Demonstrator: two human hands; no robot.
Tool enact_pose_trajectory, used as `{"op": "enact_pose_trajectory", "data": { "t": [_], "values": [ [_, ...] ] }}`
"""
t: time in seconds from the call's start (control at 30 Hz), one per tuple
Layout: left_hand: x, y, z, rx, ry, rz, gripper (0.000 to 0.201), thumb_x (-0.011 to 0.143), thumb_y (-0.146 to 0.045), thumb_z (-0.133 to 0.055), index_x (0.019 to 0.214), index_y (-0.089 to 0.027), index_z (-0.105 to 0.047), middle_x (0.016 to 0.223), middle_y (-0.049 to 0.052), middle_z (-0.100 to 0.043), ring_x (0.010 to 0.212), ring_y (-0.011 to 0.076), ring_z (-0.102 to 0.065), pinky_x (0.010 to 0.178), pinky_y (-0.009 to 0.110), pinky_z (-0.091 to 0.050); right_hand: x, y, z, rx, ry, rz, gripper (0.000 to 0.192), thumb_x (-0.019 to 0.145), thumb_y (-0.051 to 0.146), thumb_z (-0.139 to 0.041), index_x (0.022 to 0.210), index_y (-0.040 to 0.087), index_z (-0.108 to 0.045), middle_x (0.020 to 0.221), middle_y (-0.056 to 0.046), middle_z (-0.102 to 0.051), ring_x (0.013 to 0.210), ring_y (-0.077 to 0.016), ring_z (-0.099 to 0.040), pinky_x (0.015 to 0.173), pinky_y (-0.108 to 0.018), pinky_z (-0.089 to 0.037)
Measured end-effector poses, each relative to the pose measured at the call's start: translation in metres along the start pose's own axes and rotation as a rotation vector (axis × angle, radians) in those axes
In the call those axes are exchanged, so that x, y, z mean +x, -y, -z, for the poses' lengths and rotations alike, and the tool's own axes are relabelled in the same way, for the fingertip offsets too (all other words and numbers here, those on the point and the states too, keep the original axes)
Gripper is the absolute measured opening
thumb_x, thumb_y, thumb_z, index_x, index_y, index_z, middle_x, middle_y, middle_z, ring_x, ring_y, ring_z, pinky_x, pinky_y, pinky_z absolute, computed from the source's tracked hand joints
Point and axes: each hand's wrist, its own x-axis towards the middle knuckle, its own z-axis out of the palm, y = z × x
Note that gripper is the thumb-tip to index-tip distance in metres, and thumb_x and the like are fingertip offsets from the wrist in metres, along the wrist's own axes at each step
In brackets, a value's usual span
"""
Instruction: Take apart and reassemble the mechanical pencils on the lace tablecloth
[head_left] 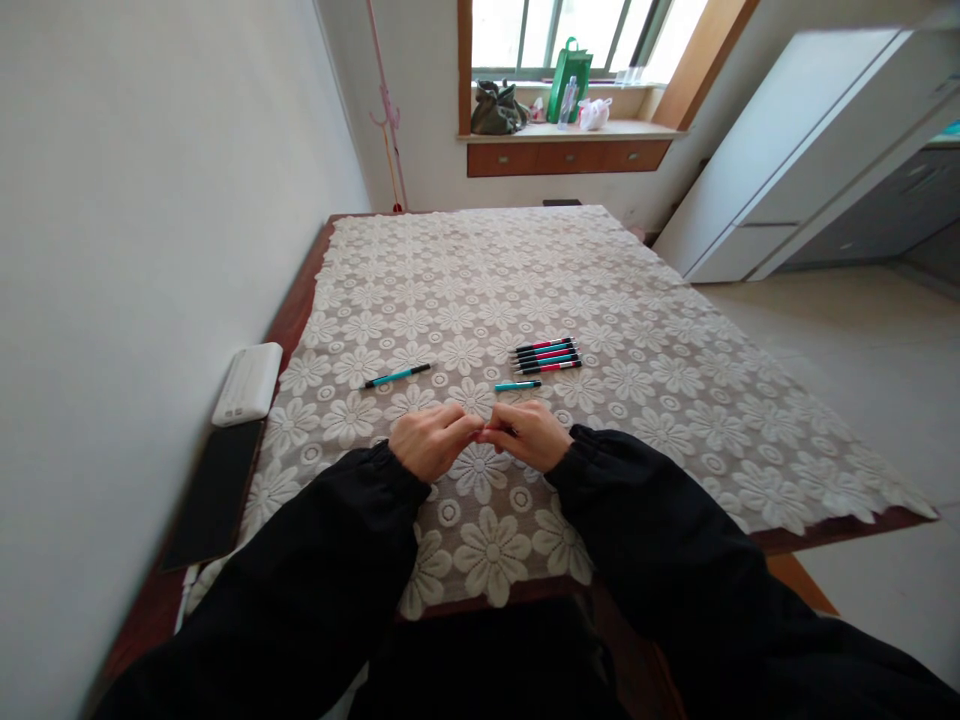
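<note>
My left hand (433,440) and my right hand (529,432) rest together on the lace tablecloth (675,400), fingertips meeting around something small that the fingers hide. A dark sliver shows at my right hand's fingers. A short teal pen (517,385) lies just beyond my right hand. A longer teal pen (397,376) lies further left. Several pink and black pens (547,355) lie side by side in a row beyond the short one.
A white box (247,383) and a black flat slab (217,490) sit at the table's left edge, by the wall. Bags and a bottle stand on the windowsill (570,130). A white cabinet (787,150) stands at the right.
</note>
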Motion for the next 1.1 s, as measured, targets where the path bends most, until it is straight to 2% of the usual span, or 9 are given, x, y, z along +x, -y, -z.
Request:
{"op": "enact_pose_trajectory", "data": {
  "t": [0.17, 0.33, 0.4, 0.5, 0.63, 0.8, 0.9, 1.1],
  "values": [
    [0.001, -0.002, 0.001, -0.026, -0.033, 0.063, 0.02, 0.102, -0.031, -0.045, 0.104, -0.023, -0.063, 0.085, 0.001, -0.067, 0.07, 0.0128, -0.062, 0.06, 0.025, -0.041, 0.002, -0.004, 0.005, -0.068, -0.01, 0.051, 0.026, 0.099, 0.043, -0.062, 0.086, 0.021, -0.065, 0.066, 0.002, -0.066, 0.057, -0.0125, -0.058, 0.057, -0.024, -0.039],
    [0.0, 0.0, 0.003, -0.09, 0.004, 0.136, 0.022, 0.1, -0.035, -0.046, 0.095, -0.022, -0.064, 0.083, 0.0, -0.066, 0.066, 0.0118, -0.061, 0.057, 0.025, -0.04, 0.006, -0.019, 0.02, -0.254, -0.188, 0.039, 0.014, 0.101, 0.027, -0.054, 0.104, 0.022, -0.067, 0.094, -0.006, -0.069, 0.088, -0.0204, -0.063, 0.08, -0.032, -0.048],
    [0.0, 0.001, 0.003, -0.119, 0.014, 0.145, 0.023, 0.1, -0.035, -0.046, 0.094, -0.022, -0.064, 0.082, 0.0, -0.066, 0.066, 0.0118, -0.062, 0.057, 0.025, -0.041, 0.007, -0.025, 0.022, -0.348, -0.178, 0.016, 0.016, 0.099, 0.022, -0.056, 0.111, 0.023, -0.067, 0.102, -0.007, -0.068, 0.097, -0.024, -0.061, 0.086, -0.036, -0.049],
    [0.0, 0.002, 0.003, -0.168, 0.021, 0.159, 0.024, 0.1, -0.036, -0.046, 0.095, -0.021, -0.064, 0.082, 0.0, -0.066, 0.067, 0.0118, -0.062, 0.058, 0.024, -0.043, 0.007, -0.032, 0.022, -0.467, -0.13, -0.022, 0.025, 0.094, 0.017, -0.062, 0.117, 0.023, -0.067, 0.107, -0.008, -0.067, 0.099, -0.0273, -0.059, 0.087, -0.04, -0.049],
    [0.0, 0.003, 0.002, -0.222, 0.026, 0.155, 0.024, 0.1, -0.035, -0.045, 0.095, -0.021, -0.064, 0.082, 0.001, -0.065, 0.068, 0.0117, -0.061, 0.062, 0.024, -0.046, 0.006, -0.037, 0.02, -0.521, -0.128, -0.084, 0.028, 0.092, 0.016, -0.066, 0.119, 0.023, -0.068, 0.112, -0.009, -0.066, 0.103, -0.0286, -0.056, 0.09, -0.042, -0.048],
    [-0.001, 0.005, 0.0, -0.244, 0.017, 0.138, 0.024, 0.1, -0.034, -0.044, 0.098, -0.02, -0.064, 0.081, 0.001, -0.064, 0.066, 0.0111, -0.059, 0.063, 0.023, -0.047, 0.006, -0.038, 0.024, -0.579, -0.093, -0.16, 0.011, 0.094, 0.021, -0.065, 0.102, 0.021, -0.072, 0.106, -0.008, -0.067, 0.101, -0.0272, -0.056, 0.089, -0.04, -0.046],
    [0.0, 0.005, 0.0, -0.248, 0.011, 0.147, 0.022, 0.099, -0.032, -0.045, 0.098, -0.02, -0.064, 0.08, 0.001, -0.064, 0.065, 0.0107, -0.058, 0.063, 0.023, -0.046, 0.007, -0.034, 0.024, -0.555, -0.103, -0.112, 0.004, 0.093, 0.021, -0.068, 0.094, 0.021, -0.071, 0.105, -0.008, -0.068, 0.102, -0.0274, -0.056, 0.089, -0.04, -0.045],
    [0.0, 0.006, -0.001, -0.254, -0.003, 0.162, 0.02, 0.098, -0.03, -0.047, 0.097, -0.019, -0.064, 0.082, 0.001, -0.066, 0.066, 0.0106, -0.06, 0.064, 0.023, -0.046, 0.006, -0.022, 0.018, -0.342, -0.039, 0.143, 0.007, 0.098, 0.02, -0.058, 0.102, 0.019, -0.064, 0.095, -0.006, -0.069, 0.09, -0.0225, -0.061, 0.084, -0.036, -0.044]
  ]
}}
